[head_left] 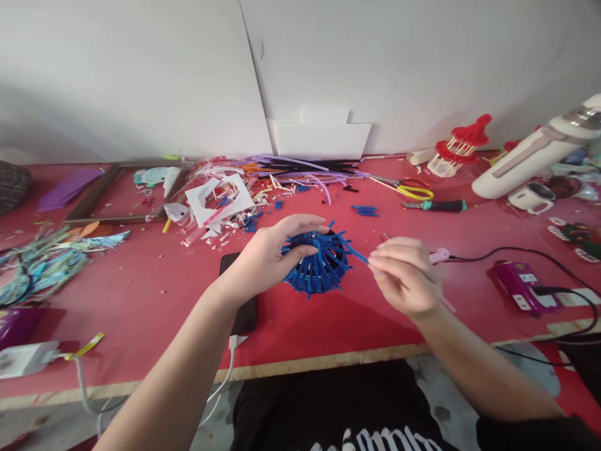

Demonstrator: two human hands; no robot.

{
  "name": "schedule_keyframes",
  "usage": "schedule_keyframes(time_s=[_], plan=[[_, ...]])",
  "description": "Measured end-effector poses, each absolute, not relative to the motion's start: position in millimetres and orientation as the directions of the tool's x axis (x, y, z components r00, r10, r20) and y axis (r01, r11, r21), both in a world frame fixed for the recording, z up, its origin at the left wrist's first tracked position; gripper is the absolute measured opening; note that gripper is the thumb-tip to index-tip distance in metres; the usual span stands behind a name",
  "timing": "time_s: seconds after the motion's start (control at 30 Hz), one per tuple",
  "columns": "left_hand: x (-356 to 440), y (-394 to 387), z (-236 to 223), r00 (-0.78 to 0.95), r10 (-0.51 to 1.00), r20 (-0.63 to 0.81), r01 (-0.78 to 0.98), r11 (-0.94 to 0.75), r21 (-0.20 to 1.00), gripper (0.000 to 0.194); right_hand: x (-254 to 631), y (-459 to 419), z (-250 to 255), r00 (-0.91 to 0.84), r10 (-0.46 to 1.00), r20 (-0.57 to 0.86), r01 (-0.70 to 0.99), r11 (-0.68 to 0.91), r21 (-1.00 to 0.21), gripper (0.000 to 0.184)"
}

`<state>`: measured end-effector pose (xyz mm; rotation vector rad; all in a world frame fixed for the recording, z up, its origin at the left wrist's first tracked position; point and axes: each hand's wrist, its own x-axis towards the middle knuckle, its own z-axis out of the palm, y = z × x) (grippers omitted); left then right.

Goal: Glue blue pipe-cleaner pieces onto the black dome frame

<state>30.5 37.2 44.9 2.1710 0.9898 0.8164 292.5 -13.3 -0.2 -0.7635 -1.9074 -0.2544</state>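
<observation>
My left hand (277, 254) grips the top of a round, blue craft piece (319, 272) from the left, thumb and fingers curved around it. Many blue pipe cleaner strips fan out from its centre like umbrella ribs, with a dark layer beneath. At its right side, my right hand (406, 275) pinches the end of a blue pipe cleaner (357, 254) between thumb and fingertips. The other end of that strip meets the craft piece; whether it is attached there I cannot tell. Behind lies a small bundle of cut blue pipe cleaners (364, 210).
Paper scraps (218, 200) and long purple and black pipe cleaners (305, 168) lie at the back. Scissors (416, 190), a black-handled tool (436, 205), a white bottle (530, 153) and a purple power strip (526, 288) are rightward. A phone (245, 316) lies under my left wrist.
</observation>
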Motion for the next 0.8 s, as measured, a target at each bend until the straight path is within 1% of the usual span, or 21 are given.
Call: schedule_keyframes(time_s=[0.07,0.13,0.23,0.37,0.43,0.53,0.6,0.67,0.7,0.73,0.77,0.8], plan=[[30.1,39.3,44.0,0.539,0.789,0.295,0.419,-0.555,0.718,0.034,291.0,-11.8,0.6,-0.287,0.388,0.876,0.617,0.774,-0.141,0.038],[28.6,41.3,43.3,0.551,0.777,0.306,0.412,-0.571,0.710,0.033,297.5,-5.2,1.6,-0.248,0.405,0.880,0.677,0.722,-0.142,0.038],[25.2,43.7,43.9,0.580,0.755,0.306,0.390,-0.587,0.709,0.032,314.9,9.4,-2.6,-0.228,0.467,0.854,0.757,0.637,-0.147,0.031],[22.6,46.6,47.6,0.579,0.759,0.296,0.404,-0.583,0.705,0.036,324.4,17.7,-26.8,-0.407,0.606,0.683,0.754,0.645,-0.123,0.012],[22.3,47.9,48.7,0.578,0.763,0.290,0.427,-0.586,0.689,0.039,321.7,13.1,-40.0,-0.478,0.642,0.600,0.745,0.658,-0.111,0.012],[21.8,48.9,47.4,0.584,0.759,0.287,0.442,-0.594,0.672,0.039,327.1,1.9,-48.2,-0.520,0.672,0.528,0.741,0.662,-0.114,0.023],[21.2,49.3,45.9,0.579,0.759,0.297,0.443,-0.599,0.666,0.036,346.6,-3.8,-46.5,-0.490,0.717,0.496,0.767,0.625,-0.147,0.040],[20.5,50.1,45.7,0.574,0.756,0.314,0.444,-0.610,0.657,0.032,378.3,-5.6,-45.0,-0.392,0.802,0.451,0.834,0.517,-0.195,0.057],[20.2,50.8,46.6,0.577,0.751,0.321,0.444,-0.619,0.648,0.031,396.5,-5.2,-46.0,-0.321,0.846,0.426,0.877,0.435,-0.203,0.064],[19.8,51.9,48.0,0.585,0.744,0.324,0.444,-0.628,0.639,0.029,414.3,-4.2,-48.7,-0.271,0.878,0.394,0.913,0.364,-0.183,0.071],[19.3,53.5,49.9,0.596,0.735,0.324,0.442,-0.637,0.632,0.029,430.4,-3.0,-52.9,-0.240,0.894,0.378,0.934,0.319,-0.159,0.073],[18.8,55.5,52.3,0.612,0.725,0.316,0.440,-0.644,0.625,0.028,443.8,-1.6,-58.0,-0.243,0.901,0.360,0.936,0.316,-0.157,0.073]])
